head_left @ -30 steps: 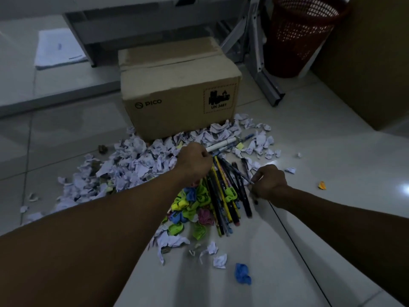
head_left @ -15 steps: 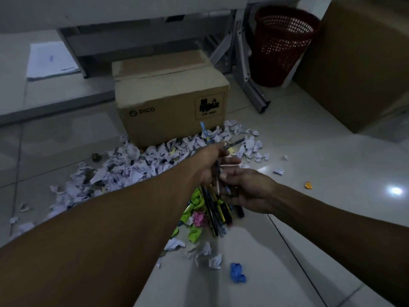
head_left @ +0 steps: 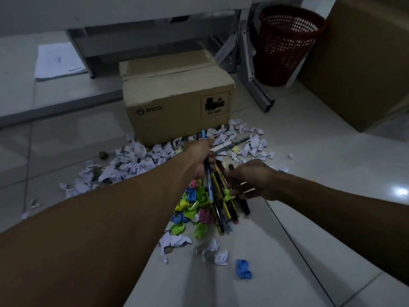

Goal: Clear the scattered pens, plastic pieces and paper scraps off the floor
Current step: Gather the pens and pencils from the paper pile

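My left hand (head_left: pixel 197 156) grips a bundle of pens (head_left: pixel 218 196) near their upper ends; the pens hang down over the floor. My right hand (head_left: pixel 252 179) is beside it, fingers curled round the lower part of the same bundle. Under the pens lies a heap of green, blue and pink plastic pieces (head_left: pixel 194 209). Crumpled paper scraps (head_left: pixel 137 158) spread across the tiles to the left and behind my hands. A white pen (head_left: pixel 223 146) lies among the scraps behind my left hand. A lone blue piece (head_left: pixel 243 269) sits nearer me.
A closed cardboard box (head_left: pixel 177 96) stands right behind the scraps. A red mesh waste basket (head_left: pixel 285 43) is at the back right beside a metal desk leg (head_left: pixel 254 80). A larger brown box (head_left: pixel 365 63) is at far right. White paper sheets (head_left: pixel 57 60) lie back left.
My hands went from the floor pile to lifting the pens; the left now grips the bundle raised off the tiles and the right has closed in on its lower part.
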The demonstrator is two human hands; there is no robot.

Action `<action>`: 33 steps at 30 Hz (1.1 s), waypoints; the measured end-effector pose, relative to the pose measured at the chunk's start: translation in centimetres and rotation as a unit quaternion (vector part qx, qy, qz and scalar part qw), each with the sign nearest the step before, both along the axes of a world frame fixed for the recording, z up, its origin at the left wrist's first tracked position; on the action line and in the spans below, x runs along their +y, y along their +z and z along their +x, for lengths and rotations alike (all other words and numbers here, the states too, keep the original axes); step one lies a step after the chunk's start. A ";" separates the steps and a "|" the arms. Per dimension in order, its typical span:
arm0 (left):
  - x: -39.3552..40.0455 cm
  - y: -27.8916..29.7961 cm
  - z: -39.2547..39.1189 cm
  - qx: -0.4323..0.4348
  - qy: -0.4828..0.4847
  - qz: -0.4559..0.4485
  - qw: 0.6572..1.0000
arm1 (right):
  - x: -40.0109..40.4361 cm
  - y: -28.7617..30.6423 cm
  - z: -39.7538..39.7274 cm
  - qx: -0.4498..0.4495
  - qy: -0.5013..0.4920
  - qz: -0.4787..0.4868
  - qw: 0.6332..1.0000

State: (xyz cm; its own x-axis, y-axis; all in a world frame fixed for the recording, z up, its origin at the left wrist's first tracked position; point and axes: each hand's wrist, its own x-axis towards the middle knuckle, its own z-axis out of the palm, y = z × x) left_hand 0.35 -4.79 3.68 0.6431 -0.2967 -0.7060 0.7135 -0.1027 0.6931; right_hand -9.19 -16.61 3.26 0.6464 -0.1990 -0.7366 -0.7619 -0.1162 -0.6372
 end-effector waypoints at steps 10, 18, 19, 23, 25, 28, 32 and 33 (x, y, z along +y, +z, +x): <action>1.7 -0.9 1.4 0.027 -0.031 0.064 0.997 | -0.9 -5.0 1.5 0.025 0.181 -0.392 0.901; 2.9 -1.2 0.8 0.037 -0.051 0.081 0.995 | -1.1 -7.6 2.0 0.028 0.090 -0.342 0.935; 3.0 -1.3 0.8 0.041 -0.053 0.084 0.994 | -1.2 -7.6 2.0 0.035 0.084 -0.338 0.937; 2.6 -1.5 0.7 0.041 -0.067 0.098 0.992 | -2.1 -7.2 1.2 0.052 0.069 -0.320 0.943; 2.1 -1.3 0.4 0.032 -0.074 0.103 0.991 | -2.7 -6.9 0.9 0.022 0.051 -0.321 0.945; 1.3 -1.3 -0.1 0.010 -0.087 0.106 0.990 | -3.0 -5.9 1.1 -0.055 -0.006 -0.274 0.960; 0.2 -1.2 -1.0 -0.027 -0.075 0.087 0.993 | -1.2 -2.8 1.5 -0.116 -0.073 0.006 0.991; 0.0 -1.1 -1.2 -0.034 -0.076 0.081 0.993 | -0.7 -2.4 1.5 -0.116 -0.068 0.047 0.990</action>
